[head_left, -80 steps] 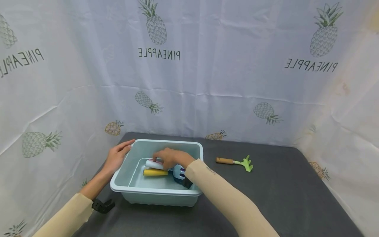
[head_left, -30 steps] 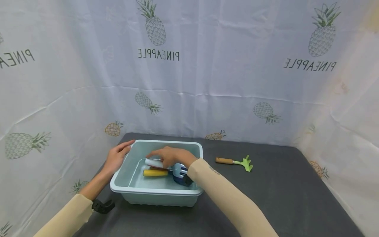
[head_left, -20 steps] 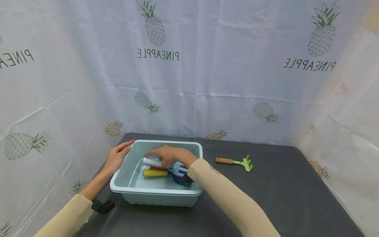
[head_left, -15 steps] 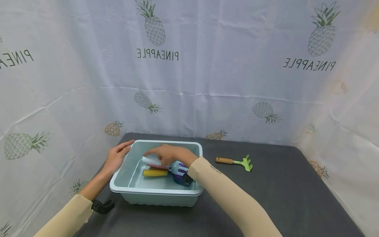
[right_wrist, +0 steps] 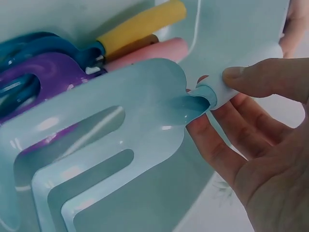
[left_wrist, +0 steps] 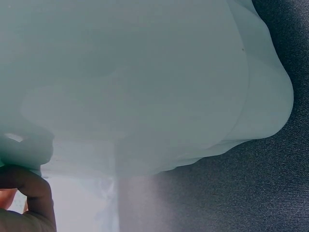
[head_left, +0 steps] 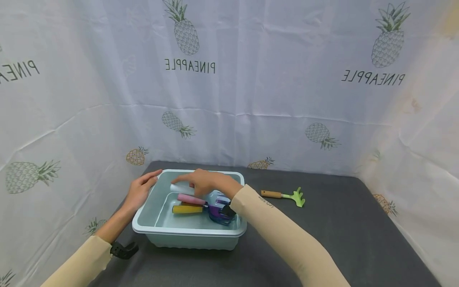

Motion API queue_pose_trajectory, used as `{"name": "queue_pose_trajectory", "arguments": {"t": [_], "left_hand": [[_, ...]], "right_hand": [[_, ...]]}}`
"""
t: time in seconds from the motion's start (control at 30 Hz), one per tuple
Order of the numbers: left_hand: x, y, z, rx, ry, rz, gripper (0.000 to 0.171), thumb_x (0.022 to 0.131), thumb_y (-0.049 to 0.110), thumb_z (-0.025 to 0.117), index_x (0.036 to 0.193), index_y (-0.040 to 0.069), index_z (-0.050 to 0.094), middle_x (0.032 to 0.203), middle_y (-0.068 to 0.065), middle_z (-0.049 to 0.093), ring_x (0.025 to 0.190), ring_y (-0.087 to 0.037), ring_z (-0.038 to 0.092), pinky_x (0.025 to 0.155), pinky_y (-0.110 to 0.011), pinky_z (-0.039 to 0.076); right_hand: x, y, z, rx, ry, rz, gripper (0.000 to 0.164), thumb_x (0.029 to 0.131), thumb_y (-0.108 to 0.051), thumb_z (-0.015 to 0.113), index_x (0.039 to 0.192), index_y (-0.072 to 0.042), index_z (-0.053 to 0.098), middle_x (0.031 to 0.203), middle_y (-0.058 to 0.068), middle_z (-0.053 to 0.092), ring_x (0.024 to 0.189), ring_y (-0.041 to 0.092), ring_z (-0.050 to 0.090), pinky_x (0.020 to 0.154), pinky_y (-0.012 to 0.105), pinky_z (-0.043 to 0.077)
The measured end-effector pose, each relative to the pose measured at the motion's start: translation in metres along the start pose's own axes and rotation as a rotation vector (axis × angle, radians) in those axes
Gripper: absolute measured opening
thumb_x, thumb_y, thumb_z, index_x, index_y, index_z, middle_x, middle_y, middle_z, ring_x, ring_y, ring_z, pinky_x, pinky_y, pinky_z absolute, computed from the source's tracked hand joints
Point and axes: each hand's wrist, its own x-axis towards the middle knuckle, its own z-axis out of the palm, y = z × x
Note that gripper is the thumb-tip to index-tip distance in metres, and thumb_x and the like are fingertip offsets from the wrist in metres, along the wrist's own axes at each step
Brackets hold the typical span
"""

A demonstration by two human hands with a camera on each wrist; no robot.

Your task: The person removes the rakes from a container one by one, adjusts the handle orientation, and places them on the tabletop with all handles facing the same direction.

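Observation:
A pale blue-green plastic basin (head_left: 186,231) stands on the dark table. My left hand (head_left: 141,192) grips its left rim; in the left wrist view a bent finger (left_wrist: 36,193) hooks at the rim. My right hand (head_left: 205,182) holds a light blue hand fork (right_wrist: 149,106) by its white handle (head_left: 181,189), thumb on one side and fingers on the other, inside the basin's opening. Below the fork lie a purple garden tool with a pink handle (head_left: 191,199) and a dark blue one with a yellow handle (head_left: 187,209). Their heads partly overlap.
On the table (head_left: 322,239) to the right of the basin lies a small green rake (head_left: 297,197) with a wooden handle. A black strap (head_left: 124,250) is beside the left wrist. Pineapple-print curtains (head_left: 236,79) enclose the table's back and sides.
My right hand has moved up and slightly left, lifting the light blue fork off the other tools. More of the pink handle and purple head now shows. The left hand has stayed at the rim.

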Motion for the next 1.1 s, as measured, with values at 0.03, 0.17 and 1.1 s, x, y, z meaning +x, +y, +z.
{"name": "queue_pose_trajectory", "arguments": {"t": [0.03,0.17,1.1], "left_hand": [[0.000,0.000,0.000,0.000,0.000,-0.003,0.049,0.112,0.033,0.041,0.156,0.011,0.047,0.158,-0.018,0.049,0.125,-0.012,0.059,0.082,-0.011,0.050],[-0.001,0.001,0.000,-0.007,-0.001,-0.007,0.049,0.112,0.034,0.041,0.156,0.012,0.047,0.159,-0.017,0.048,0.127,-0.014,0.059,0.082,-0.011,0.050],[-0.004,0.006,0.002,0.003,0.015,-0.007,0.050,0.112,0.036,0.042,0.155,0.011,0.048,0.158,-0.017,0.049,0.139,-0.036,0.052,0.081,-0.009,0.047]], "right_hand": [[-0.001,-0.001,-0.002,0.004,-0.002,0.002,0.077,0.095,0.002,0.061,0.158,-0.037,0.040,0.119,0.002,0.065,0.093,0.015,0.057,0.070,0.023,0.048],[-0.005,-0.003,-0.012,0.027,0.003,0.007,0.082,0.092,0.006,0.060,0.158,-0.038,0.040,0.108,0.004,0.061,0.084,0.016,0.054,0.060,0.021,0.043],[-0.054,-0.003,-0.054,0.000,0.003,-0.009,0.089,0.087,0.017,0.048,0.160,-0.033,0.038,0.143,0.008,0.061,0.107,0.020,0.061,0.063,0.024,0.044]]}}
